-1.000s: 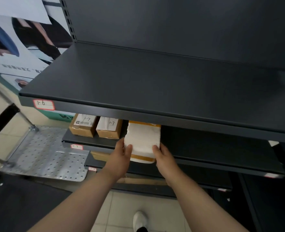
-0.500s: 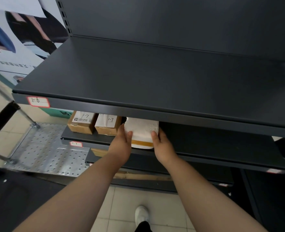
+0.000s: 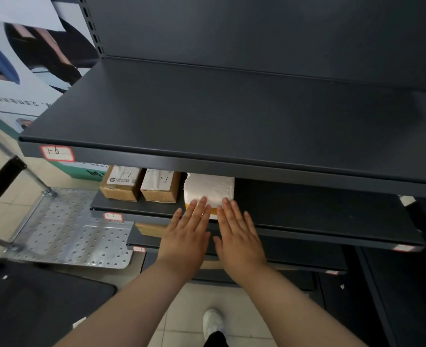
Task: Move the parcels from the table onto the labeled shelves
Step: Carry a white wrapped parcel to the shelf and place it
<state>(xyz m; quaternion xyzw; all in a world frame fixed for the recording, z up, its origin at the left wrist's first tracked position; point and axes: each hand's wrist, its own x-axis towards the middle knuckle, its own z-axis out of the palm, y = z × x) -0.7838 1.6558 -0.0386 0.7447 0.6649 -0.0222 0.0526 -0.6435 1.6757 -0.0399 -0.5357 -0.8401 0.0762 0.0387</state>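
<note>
Parcel release. My left hand (image 3: 185,235) and right hand (image 3: 240,237), clasping the white parcel (image 3: 210,187) 0.5 s earlier, lay flat and unclenched, fingertips touching its near edge; it sat just beyond them on shelf 1-7 (image 3: 307,211), evidently placed.

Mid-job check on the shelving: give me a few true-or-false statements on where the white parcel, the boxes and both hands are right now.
1. The white parcel lies on the shelf that bears the 1-7 tag. True.
2. The left hand and right hand grip the parcel by its sides. False: both are flat with straight fingers, fingertips at its front end.
3. Two brown boxes stand to the left of the white parcel on the same shelf. True.
4. The brown boxes are marked 1-6. False: both read 1-7; the 1-6 tag is on the shelf above.
</note>
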